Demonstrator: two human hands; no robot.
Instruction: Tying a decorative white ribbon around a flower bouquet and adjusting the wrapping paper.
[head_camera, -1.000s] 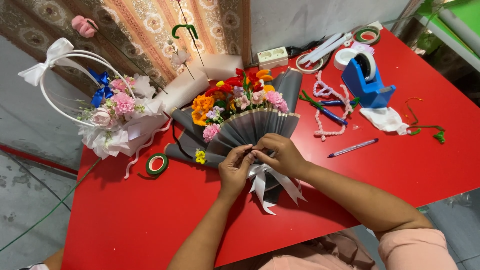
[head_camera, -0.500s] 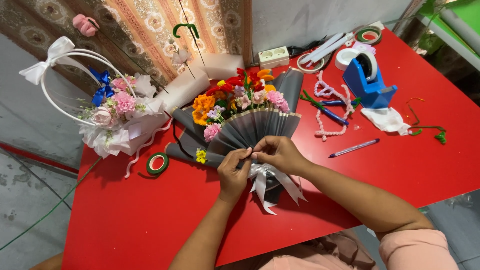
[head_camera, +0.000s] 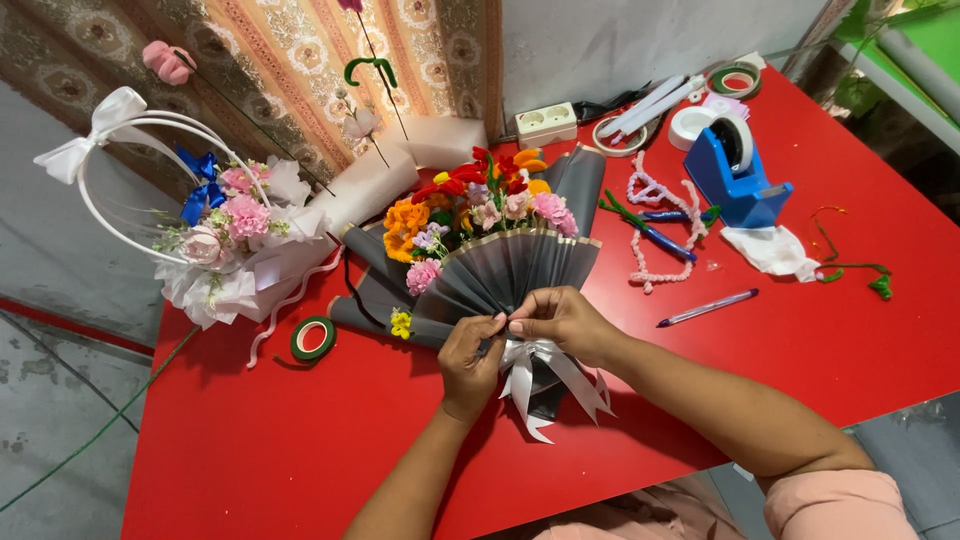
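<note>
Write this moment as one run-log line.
hands: left, right pinching wrap above ribbon | bouquet on table | tape beside

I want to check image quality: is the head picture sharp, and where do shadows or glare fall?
Head view: sharp and evenly lit, no motion blur on the left hand or right hand; soft shadows under the forearms on the red table; mild sheen on the grey pleated wrap.

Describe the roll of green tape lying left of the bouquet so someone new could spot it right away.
Start at the red table and find the grey-wrapped bouquet under the left hand. Just left of its wrapping lies the green floral tape roll, flat on the table. It is a small green ring with a red centre, unlike the blue tape dispenser far right.
</note>
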